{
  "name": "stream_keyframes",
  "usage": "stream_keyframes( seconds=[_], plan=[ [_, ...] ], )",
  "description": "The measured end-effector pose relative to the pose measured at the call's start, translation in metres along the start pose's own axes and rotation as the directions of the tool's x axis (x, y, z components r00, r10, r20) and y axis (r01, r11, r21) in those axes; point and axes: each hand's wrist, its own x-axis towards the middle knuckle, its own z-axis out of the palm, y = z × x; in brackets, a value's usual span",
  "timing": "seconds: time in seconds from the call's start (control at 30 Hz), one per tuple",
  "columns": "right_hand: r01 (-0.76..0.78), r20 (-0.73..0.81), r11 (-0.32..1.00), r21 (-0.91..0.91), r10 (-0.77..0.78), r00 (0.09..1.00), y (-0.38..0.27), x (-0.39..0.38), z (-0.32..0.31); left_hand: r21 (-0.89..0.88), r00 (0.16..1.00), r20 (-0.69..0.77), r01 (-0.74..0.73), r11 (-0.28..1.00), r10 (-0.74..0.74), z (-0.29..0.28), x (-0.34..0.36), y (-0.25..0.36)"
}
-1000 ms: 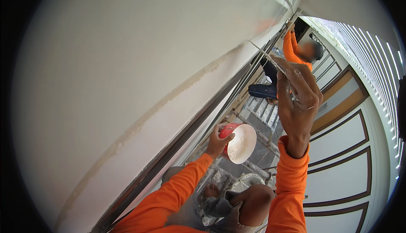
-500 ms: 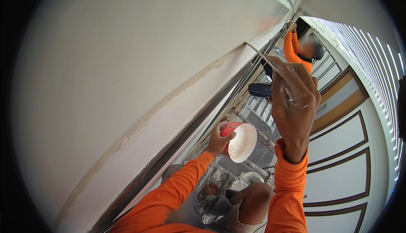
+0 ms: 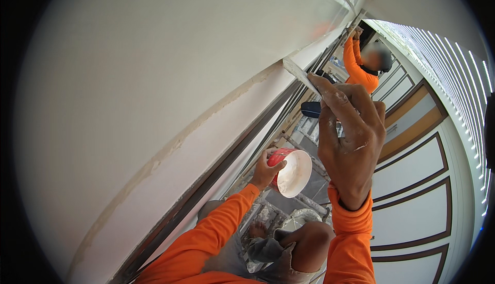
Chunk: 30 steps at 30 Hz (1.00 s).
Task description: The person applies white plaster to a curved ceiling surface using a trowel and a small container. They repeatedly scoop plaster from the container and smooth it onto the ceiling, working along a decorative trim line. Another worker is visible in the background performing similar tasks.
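Observation:
My right hand (image 3: pixel 352 139) is closed on a thin, pale putty knife (image 3: pixel 301 75), whose end meets the white wall (image 3: pixel 144 62) along a rough tan strip (image 3: pixel 170 150). Below and to the left of it, my left hand (image 3: pixel 265 168) grips a red tub (image 3: pixel 289 173) by its rim and side, thumb at the lip. The tub is tilted toward me and has white paste inside.
A co-worker (image 3: pixel 361 67) in an orange top crouches farther along, arms raised. Below me are plaster-splattered scaffold planks and bars (image 3: pixel 304 199), my bare foot and a messy bucket (image 3: pixel 304 217). A dark rail (image 3: pixel 216 168) follows the wall; panelled doors (image 3: pixel 412 206) stand at right.
My right hand and the knife have moved toward me and leftward along the tan strip, the blade now showing broader. My left hand and the tub have barely moved.

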Motion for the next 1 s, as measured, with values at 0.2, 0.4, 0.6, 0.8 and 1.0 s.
stream_keyframes(
  seconds=[0.2,0.4,0.6,0.8,1.0],
  plan=[
    [-0.034,0.026,0.998,0.052,0.033,0.999,-0.013,0.000,-0.006,0.027,0.999,-0.009,-0.047,0.999,0.047,-0.002,0.002,-0.006],
    [-0.008,0.036,0.999,0.040,0.007,0.999,-0.016,0.001,-0.014,0.004,1.000,0.012,-0.007,1.000,0.007,0.001,-0.003,0.007],
    [-0.038,-0.013,0.999,0.006,0.038,0.999,-0.008,-0.002,-0.011,0.006,1.000,0.006,0.004,1.000,-0.004,-0.004,-0.001,0.003],
    [-0.105,-0.033,0.994,-0.014,0.104,0.994,0.016,0.001,0.007,0.001,1.000,0.015,0.011,1.000,-0.011,0.001,0.000,0.000],
    [-0.109,0.014,0.994,-0.006,0.109,0.994,0.007,0.000,0.005,-0.007,1.000,0.004,-0.010,1.000,0.010,0.000,0.000,-0.001]
  ],
)
